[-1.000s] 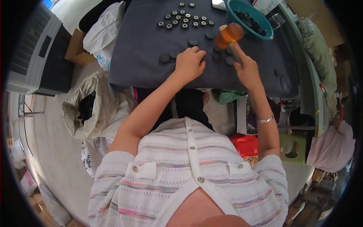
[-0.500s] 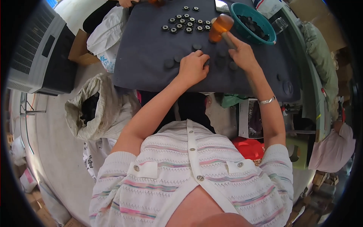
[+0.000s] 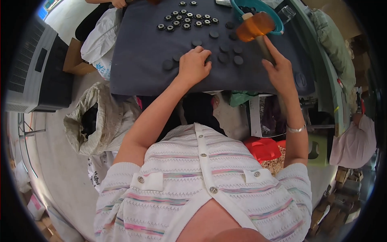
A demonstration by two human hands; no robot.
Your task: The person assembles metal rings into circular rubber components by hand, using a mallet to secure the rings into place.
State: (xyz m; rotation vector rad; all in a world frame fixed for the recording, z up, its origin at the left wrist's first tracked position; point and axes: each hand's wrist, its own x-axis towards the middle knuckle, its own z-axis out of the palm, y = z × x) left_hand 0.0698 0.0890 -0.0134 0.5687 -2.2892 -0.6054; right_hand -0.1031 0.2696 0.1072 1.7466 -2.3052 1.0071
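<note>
My right hand [image 3: 280, 72] is wrapped round the handle of a mallet [image 3: 258, 26] with a translucent amber head. The mallet is held above the dark table [image 3: 137, 60], partly in front of the teal basin [image 3: 276, 16]. My left hand [image 3: 194, 65] rests on the table with bent fingers. They close on a round black disc [image 3: 208, 59], mostly hidden by the hand. More plain black discs [image 3: 238, 60] lie to its right and beyond it, and a few to its left. Farther off, several black discs with pale metal centres [image 3: 186, 26] are grouped together.
The basin holds black discs. A clear glass jar [image 3: 286, 14] stands beside it. At the far left edge another person's hand [image 3: 119, 3] shows. An open woven sack [image 3: 76, 121] of dark pieces stands on the floor left, near a large grey air cooler [image 3: 30, 60].
My right hand and the mallet have moved right, away from my left hand. My left hand stays at the same disc, and the whole view has shifted slightly.
</note>
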